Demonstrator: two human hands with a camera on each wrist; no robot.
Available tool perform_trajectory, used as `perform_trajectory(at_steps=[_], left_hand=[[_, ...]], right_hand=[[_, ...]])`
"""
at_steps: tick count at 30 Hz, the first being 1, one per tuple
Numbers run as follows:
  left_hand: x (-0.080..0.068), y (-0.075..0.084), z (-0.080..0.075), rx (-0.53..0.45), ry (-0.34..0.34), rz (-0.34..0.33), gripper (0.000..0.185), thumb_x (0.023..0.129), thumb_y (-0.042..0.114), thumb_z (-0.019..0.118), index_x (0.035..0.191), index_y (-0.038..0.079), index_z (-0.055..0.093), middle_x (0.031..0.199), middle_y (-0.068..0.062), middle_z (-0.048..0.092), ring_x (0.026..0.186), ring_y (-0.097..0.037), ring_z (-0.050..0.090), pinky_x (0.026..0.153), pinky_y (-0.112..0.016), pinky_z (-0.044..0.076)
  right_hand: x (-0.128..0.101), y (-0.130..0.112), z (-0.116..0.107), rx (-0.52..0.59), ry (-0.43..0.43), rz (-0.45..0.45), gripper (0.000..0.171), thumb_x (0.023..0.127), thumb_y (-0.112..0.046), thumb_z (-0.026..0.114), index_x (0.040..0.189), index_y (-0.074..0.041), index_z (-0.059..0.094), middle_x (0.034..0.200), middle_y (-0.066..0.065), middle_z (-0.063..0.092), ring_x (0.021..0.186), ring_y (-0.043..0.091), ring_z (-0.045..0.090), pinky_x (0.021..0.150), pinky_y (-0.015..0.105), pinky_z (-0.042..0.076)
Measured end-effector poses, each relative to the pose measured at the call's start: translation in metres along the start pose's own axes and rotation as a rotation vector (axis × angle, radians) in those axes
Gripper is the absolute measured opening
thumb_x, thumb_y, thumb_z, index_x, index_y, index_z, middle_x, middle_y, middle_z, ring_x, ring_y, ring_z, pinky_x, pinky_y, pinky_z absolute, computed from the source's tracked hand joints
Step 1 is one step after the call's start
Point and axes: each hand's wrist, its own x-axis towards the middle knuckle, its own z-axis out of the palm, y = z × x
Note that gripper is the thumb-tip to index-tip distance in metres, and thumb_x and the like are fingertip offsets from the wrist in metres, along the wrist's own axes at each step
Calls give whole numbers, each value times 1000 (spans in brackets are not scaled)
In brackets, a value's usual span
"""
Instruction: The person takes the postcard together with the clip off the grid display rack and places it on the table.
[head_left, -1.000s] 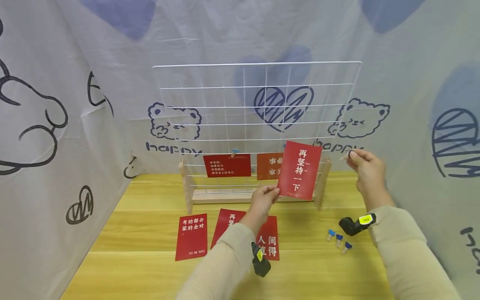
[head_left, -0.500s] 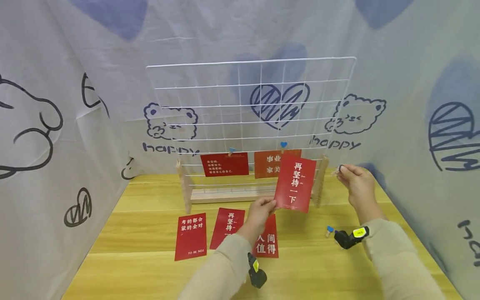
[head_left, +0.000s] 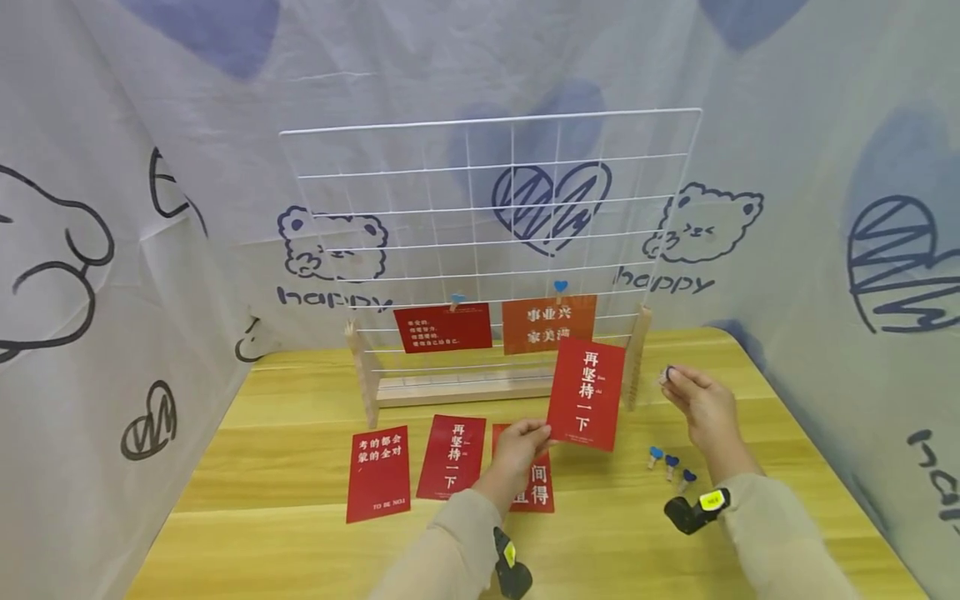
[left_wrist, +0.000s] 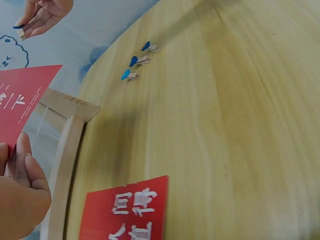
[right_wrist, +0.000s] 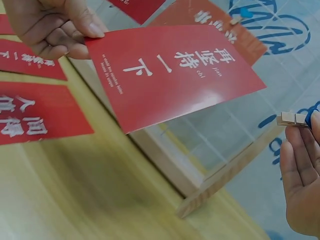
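My left hand [head_left: 513, 462] pinches a red card [head_left: 587, 396] with white lettering by its lower left corner. The card stands upright in the air in front of the rack's right part. To the right, my right hand [head_left: 703, 407] pinches a small wooden clothespin [right_wrist: 292, 119] with a dark blue heart, at about the card's height and apart from it. Behind the held card, an orange card [head_left: 543, 323] hangs on the white wire grid [head_left: 487, 208] under a blue heart clothespin [head_left: 560, 287]. A red card [head_left: 442, 327] hangs beside it, also clipped.
Several heart clothespins [left_wrist: 139, 61] lie on the wooden table [head_left: 262, 467] at the right. Red cards [head_left: 378, 473] lie in a row at the left and middle, one partly behind my left hand. The grid's wooden stand [head_left: 465, 387] is at the back, before a printed curtain.
Both hands have come down and a little toward me, the left still with the red card and the right still with the clothespin. More of the orange card now shows.
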Motion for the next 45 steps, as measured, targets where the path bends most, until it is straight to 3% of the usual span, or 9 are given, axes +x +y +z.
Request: perform_trajectory(at_steps=[6,15,24,33,38,45], left_hand=[[-1,-10,-5,-12,-29,-48,22,84,7,54,103,-5,55,84,-7,59,76,-17,61,75,-31,46],[-6,-23,-11,-7,-74,-84,30,85,8,53,112,-5,52,89,-9,62,79,-18,61,75,-30,47],[-11,-34,-12,-34,-91,-144,32,84,8,54,114,-5,50,89,-7,59,76,-14,60,74,-28,47],[-11,-49,-12,-34,-105,-144,32,85,5,53,114,-7,48,94,-9,58,81,-20,60,74,-29,47],[-13,-54,-9,-25,-95,-156,28,84,3,52,110,-8,50,89,-10,58,78,-20,60,72,-28,48],[-16,-60,-6,-13,-102,-157,26,83,-1,51,107,-10,50,88,-10,58,77,-21,60,71,-29,48]], right_hand=[[14,41,-41,-66,15,-13,34,75,-12,67,107,-6,60,98,4,62,87,16,60,76,27,46],[-14,59,-55,-68,60,-7,32,73,-14,68,103,-4,61,90,6,63,81,17,61,72,26,46],[-48,56,-58,-96,42,46,20,75,-15,67,94,-10,64,86,2,63,79,12,61,71,24,46],[-72,55,-62,-164,132,103,11,74,-15,68,84,-14,64,80,-2,62,72,9,61,68,21,47],[-91,41,-48,-270,167,169,6,73,-17,69,77,-18,64,74,-4,61,69,7,60,68,20,47],[-117,23,-27,-338,167,217,5,80,-6,60,80,-12,61,71,-2,59,65,7,58,67,22,48]])
